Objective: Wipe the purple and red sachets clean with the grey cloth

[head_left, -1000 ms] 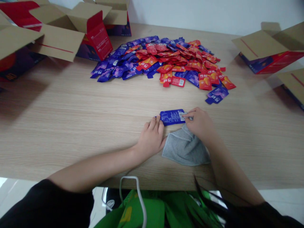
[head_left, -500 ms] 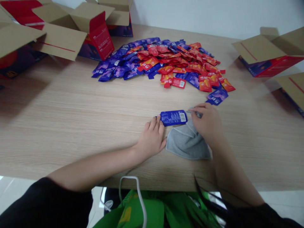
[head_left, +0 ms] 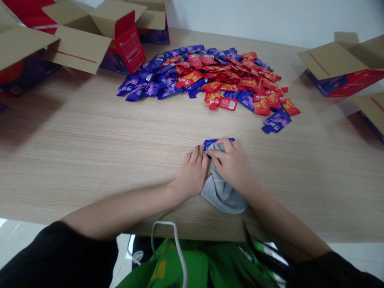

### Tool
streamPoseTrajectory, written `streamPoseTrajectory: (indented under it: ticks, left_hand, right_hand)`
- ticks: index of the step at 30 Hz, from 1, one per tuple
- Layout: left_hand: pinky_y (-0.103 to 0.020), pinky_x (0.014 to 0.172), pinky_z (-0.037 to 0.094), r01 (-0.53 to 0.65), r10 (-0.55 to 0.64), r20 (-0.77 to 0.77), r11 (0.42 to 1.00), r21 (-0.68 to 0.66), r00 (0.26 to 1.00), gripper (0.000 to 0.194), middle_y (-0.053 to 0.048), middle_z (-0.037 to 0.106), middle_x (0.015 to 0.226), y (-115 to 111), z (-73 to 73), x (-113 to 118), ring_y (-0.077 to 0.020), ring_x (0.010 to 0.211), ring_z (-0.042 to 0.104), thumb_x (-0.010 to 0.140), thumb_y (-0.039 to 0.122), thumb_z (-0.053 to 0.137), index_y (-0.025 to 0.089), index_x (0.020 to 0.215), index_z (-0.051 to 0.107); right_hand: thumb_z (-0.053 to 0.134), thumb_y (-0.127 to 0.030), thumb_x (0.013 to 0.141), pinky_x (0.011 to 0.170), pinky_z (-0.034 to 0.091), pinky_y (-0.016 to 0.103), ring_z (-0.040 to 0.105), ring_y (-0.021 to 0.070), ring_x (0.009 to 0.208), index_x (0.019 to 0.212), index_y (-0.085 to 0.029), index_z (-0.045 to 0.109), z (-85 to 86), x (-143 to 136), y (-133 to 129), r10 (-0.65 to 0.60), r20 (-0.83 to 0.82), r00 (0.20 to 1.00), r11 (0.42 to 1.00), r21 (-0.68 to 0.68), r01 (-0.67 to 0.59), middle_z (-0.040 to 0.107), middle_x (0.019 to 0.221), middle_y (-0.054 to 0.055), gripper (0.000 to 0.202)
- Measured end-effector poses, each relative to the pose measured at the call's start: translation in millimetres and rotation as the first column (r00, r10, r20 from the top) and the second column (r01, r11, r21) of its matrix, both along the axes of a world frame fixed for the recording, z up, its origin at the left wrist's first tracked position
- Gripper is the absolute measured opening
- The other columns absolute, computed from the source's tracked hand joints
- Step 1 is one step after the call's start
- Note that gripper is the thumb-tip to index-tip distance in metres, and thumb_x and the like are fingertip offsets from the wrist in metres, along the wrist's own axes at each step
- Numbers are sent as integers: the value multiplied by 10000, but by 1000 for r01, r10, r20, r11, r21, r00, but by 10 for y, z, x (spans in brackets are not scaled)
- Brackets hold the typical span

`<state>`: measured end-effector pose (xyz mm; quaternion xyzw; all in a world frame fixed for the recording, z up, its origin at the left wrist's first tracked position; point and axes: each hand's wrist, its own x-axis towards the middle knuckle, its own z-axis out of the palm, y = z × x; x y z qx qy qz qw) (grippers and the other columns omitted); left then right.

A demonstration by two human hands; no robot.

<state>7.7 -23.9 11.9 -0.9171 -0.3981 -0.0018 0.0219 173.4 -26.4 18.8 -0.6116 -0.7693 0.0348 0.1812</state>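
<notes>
A blue packet (head_left: 210, 141) lies flat on the table before me, mostly covered by cloth and fingers. My left hand (head_left: 193, 170) rests palm down, fingers stretched out, their tips on the packet's left end. Bunched in the closed fingers of my right hand (head_left: 231, 162) is a grey cloth (head_left: 225, 196), pressed on the packet close to my left fingertips. The cloth's loose part hangs toward me over the tabletop, between my two hands.
Behind my hands spreads a heap of blue and red-orange packets (head_left: 204, 74). One blue packet (head_left: 276, 122) lies at its right edge. Open cardboard boxes (head_left: 127, 44) stand at the back left, and others (head_left: 339, 82) at the right. A white cable (head_left: 177, 244) hangs at the table's front edge.
My right hand has moved left with the grey cloth, from beyond the packet's right end to near its left end. My left hand has stayed on the packet.
</notes>
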Motion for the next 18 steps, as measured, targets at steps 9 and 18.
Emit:
streamPoseTrajectory:
  ticks: [9,18]
  left_hand:
    - [-437,995,397,3,-3,-37,1000,-4,999,615,-278,358,1531,3,12,12,-380,1388,384,998,415,350,-29,1415,429]
    - [-456,1008,391,1,-2,-6,1000,-23,1000,702,-303,352,1523,-2,25,8,-397,1381,377,958,506,418,-39,1400,433]
  right_hand:
    - [523,-191,879,871,474,424,496,259,1008,931,-275,800,59,147,-4,-127,-24,992,990,-66,125,574,1137,102,294]
    - [530,-146,827,866,444,397,550,248,962,841,-249,791,97,639,101,-302,38,953,934,-189,303,611,989,95,281]
